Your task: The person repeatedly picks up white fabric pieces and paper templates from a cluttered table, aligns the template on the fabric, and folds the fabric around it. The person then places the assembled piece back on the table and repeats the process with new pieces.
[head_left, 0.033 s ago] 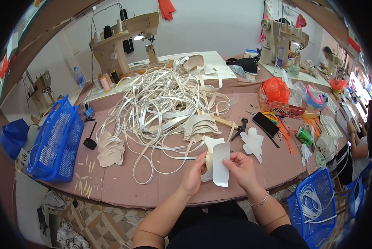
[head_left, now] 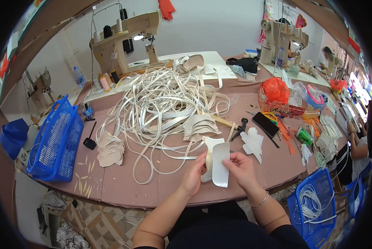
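Observation:
Over the near edge of the table, both my hands are closed on white, leather-like cut pieces. My left hand (head_left: pixel 194 173) pinches a white shaped piece (head_left: pixel 213 142) with a pale yellowish strip along its side. Between the thumb and fingers of my right hand (head_left: pixel 242 169) is a glossy white panel (head_left: pixel 221 164) with rounded corners, overlapping the other piece. Whether the two are joined cannot be seen. Just beyond them lie a stack of cream cut pieces (head_left: pixel 200 127), a hammer (head_left: pixel 240 128) and white petal-shaped pieces (head_left: pixel 252 144).
A large tangle of white strips (head_left: pixel 161 97) covers the table's middle. More cream pieces (head_left: pixel 111 150) and a blue basket (head_left: pixel 59 143) are at left. To the right are a phone (head_left: pixel 266 125), scissors (head_left: pixel 271 116), a green can (head_left: pixel 305 136) and another blue basket (head_left: pixel 312 207).

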`<state>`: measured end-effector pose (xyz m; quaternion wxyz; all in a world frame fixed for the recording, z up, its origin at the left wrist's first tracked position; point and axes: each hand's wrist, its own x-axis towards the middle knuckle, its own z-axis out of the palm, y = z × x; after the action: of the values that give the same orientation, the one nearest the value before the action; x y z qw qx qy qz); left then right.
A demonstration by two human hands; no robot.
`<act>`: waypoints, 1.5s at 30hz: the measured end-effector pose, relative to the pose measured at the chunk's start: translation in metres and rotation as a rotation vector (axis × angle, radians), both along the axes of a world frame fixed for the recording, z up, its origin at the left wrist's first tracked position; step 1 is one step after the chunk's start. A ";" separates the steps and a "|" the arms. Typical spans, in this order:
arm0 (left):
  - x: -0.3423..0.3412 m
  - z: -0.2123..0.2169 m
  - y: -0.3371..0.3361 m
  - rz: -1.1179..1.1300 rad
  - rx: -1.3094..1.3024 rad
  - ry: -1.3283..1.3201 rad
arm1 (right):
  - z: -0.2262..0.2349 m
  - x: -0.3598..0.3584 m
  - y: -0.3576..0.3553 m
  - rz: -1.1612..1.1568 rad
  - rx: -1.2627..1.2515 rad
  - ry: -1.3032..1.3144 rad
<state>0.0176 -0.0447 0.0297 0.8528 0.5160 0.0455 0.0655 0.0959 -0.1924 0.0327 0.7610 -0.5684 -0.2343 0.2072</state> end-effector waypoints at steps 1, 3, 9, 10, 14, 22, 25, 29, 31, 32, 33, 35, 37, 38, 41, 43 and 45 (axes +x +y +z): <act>-0.001 0.000 0.000 -0.001 0.005 -0.001 | -0.001 0.000 0.001 0.001 -0.003 0.001; -0.004 0.000 0.000 -0.005 0.008 -0.004 | -0.002 0.000 0.002 0.002 -0.010 0.001; -0.007 0.002 0.000 0.004 0.001 -0.018 | -0.002 -0.003 0.006 -0.025 -0.012 -0.029; -0.007 0.001 0.000 0.008 -0.001 -0.017 | -0.002 -0.003 0.006 -0.028 -0.020 -0.036; -0.007 -0.002 0.001 0.004 -0.027 -0.034 | -0.005 -0.003 0.008 -0.034 -0.030 -0.051; -0.008 -0.008 0.003 -0.005 -0.017 -0.034 | -0.010 -0.003 0.009 -0.034 -0.044 -0.067; -0.008 -0.008 0.003 -0.008 -0.018 -0.044 | -0.012 -0.003 0.010 -0.044 -0.054 -0.069; -0.009 -0.007 0.003 0.016 0.000 -0.017 | -0.013 -0.005 0.012 -0.065 -0.069 -0.065; -0.010 -0.006 0.001 0.024 -0.015 -0.023 | -0.013 -0.006 0.013 -0.075 -0.074 -0.065; -0.011 -0.006 0.000 0.027 -0.024 -0.027 | -0.014 -0.006 0.013 -0.077 -0.073 -0.067; -0.010 -0.008 -0.001 0.039 -0.027 -0.035 | -0.014 -0.006 0.013 -0.080 -0.072 -0.070; -0.008 -0.013 -0.002 0.060 -0.029 -0.053 | -0.015 -0.008 0.014 -0.091 -0.073 -0.076; -0.008 -0.010 -0.006 0.095 -0.023 -0.048 | -0.015 -0.009 0.015 -0.101 -0.072 -0.081; -0.008 -0.009 -0.007 0.113 -0.020 -0.044 | -0.015 -0.010 0.015 -0.104 -0.070 -0.084; -0.004 -0.014 -0.008 0.153 -0.014 -0.043 | -0.014 -0.011 0.016 -0.115 -0.081 -0.107; -0.003 -0.015 -0.008 0.188 0.000 -0.040 | -0.014 -0.012 0.017 -0.121 -0.096 -0.130; -0.002 -0.017 -0.008 0.216 0.013 -0.028 | -0.017 -0.013 0.018 -0.126 -0.112 -0.157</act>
<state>0.0156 -0.0524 0.0127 0.8380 0.5126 0.0884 0.1646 0.0833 -0.1748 0.0162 0.7189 -0.6381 -0.2449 0.1268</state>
